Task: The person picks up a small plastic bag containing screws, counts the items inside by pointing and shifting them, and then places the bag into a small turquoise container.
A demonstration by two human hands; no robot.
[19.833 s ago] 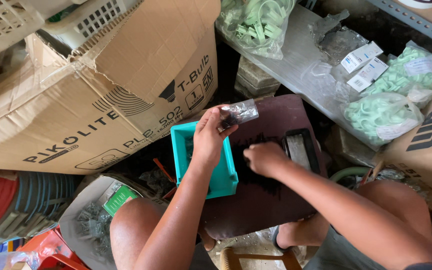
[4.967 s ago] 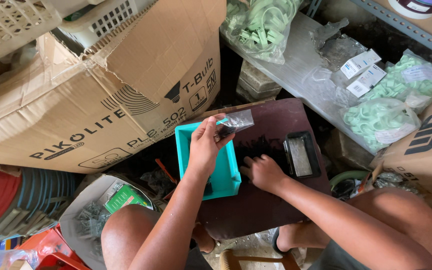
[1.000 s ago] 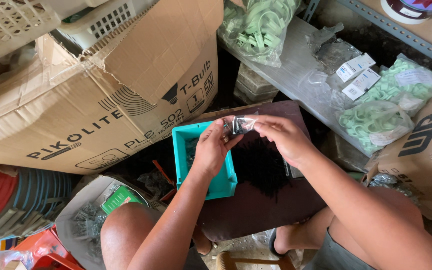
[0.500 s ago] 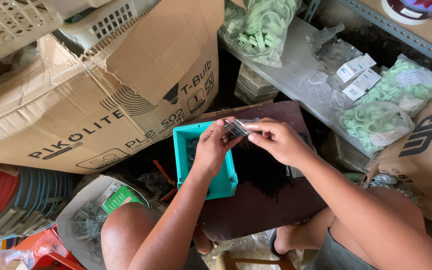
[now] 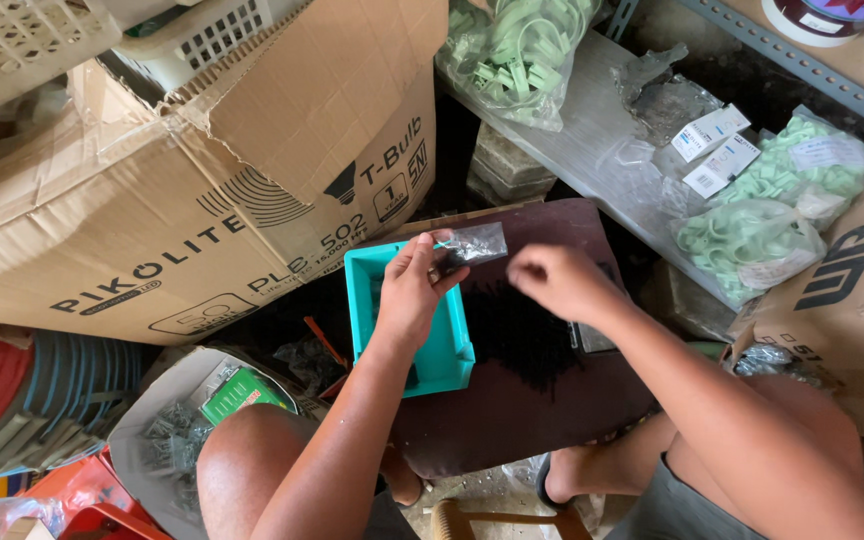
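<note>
My left hand (image 5: pixel 409 291) holds a small clear plastic bag (image 5: pixel 472 243) with dark small parts inside, above a teal plastic bin (image 5: pixel 447 352). My right hand (image 5: pixel 556 281) hovers a little to the right of the bag, blurred, fingers loosely curled; whether it holds any small part I cannot tell. Below both hands a heap of small black parts (image 5: pixel 527 335) lies on a dark brown board (image 5: pixel 512 420) across my knees. A black tray (image 5: pixel 597 337) sits partly hidden behind my right wrist.
A large torn cardboard box (image 5: pixel 202 190) stands at the left. Bags of pale green plastic clips (image 5: pixel 752 235) and small white boxes (image 5: pixel 712 150) lie on a grey shelf (image 5: pixel 582 130) at the right. A bag of metal parts (image 5: pixel 182 430) sits by my left knee.
My right hand, which was pinching the bag's mouth half a second ago, has let go and drawn back down to the right. My left hand still holds the bag.
</note>
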